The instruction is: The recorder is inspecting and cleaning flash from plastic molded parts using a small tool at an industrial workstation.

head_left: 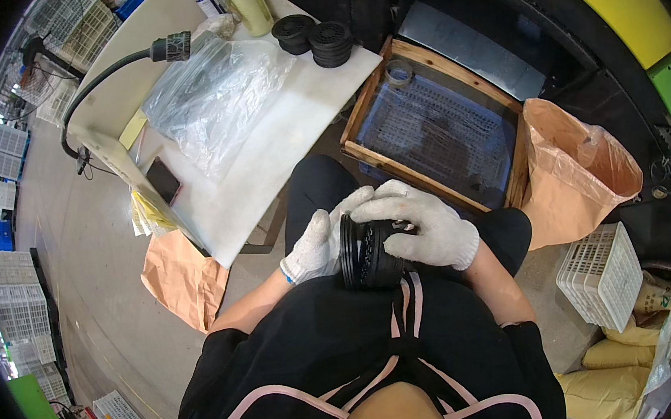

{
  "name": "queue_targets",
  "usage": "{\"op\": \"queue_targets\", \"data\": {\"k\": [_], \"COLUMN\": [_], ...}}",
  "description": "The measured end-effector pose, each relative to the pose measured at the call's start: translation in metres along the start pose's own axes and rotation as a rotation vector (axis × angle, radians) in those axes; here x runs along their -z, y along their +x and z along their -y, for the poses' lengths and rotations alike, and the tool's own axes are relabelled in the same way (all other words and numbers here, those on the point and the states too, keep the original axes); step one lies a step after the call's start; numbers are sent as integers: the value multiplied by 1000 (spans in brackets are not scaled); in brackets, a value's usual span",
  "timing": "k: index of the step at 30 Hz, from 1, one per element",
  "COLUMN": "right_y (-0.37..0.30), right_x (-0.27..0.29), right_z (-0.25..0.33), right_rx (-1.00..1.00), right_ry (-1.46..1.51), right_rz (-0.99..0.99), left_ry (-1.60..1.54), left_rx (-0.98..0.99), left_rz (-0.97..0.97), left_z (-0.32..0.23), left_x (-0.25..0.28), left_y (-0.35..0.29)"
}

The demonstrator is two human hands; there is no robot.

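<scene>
A stack of black ribbed round plastic parts [367, 260] lies on its side at my lap, close against my body. My left hand [319, 245], in a white knit glove, is wrapped round the stack's left end. From above and the right, my right hand [426, 225], gloved the same way, curls its fingers over the stack. Two more piles of such black round parts, a lower one [293, 33] and a taller one [331, 46], stand at the far corner of the white table [268, 184].
Clear plastic bags [216, 100], a phone [163, 180] and a bottle [248, 6] are on the table, under a bent lamp arm [108, 67]. At right are a wooden-framed box [367, 113] holding a tape roll [399, 73], a brown paper sack [574, 174] and a white crate [600, 277].
</scene>
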State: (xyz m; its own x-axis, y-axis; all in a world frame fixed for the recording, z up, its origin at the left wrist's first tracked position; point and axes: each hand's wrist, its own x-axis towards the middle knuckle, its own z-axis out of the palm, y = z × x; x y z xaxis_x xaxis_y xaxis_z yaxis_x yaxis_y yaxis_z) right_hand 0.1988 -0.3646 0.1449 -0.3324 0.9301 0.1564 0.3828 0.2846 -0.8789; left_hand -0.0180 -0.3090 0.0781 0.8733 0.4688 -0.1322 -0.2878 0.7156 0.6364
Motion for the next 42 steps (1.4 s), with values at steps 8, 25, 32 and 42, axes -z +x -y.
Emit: {"op": "queue_targets", "data": {"k": [8, 25, 32, 42], "right_y": [3, -1, -2, -34], "right_x": [4, -8, -22, -17], "right_z": [9, -14, -16, -74], "right_rx": [-70, 52, -154, -694], "right_ry": [3, 27, 103, 413], "right_rz": [77, -41, -243, -384], "left_ry": [55, 252, 125, 146], "left_rx": [-17, -95, 77, -282], "left_rz": [49, 115, 40, -607], "left_z": [-1, -3, 8, -84], "left_x": [2, -6, 19, 110], "left_y": [0, 9, 15, 105]}}
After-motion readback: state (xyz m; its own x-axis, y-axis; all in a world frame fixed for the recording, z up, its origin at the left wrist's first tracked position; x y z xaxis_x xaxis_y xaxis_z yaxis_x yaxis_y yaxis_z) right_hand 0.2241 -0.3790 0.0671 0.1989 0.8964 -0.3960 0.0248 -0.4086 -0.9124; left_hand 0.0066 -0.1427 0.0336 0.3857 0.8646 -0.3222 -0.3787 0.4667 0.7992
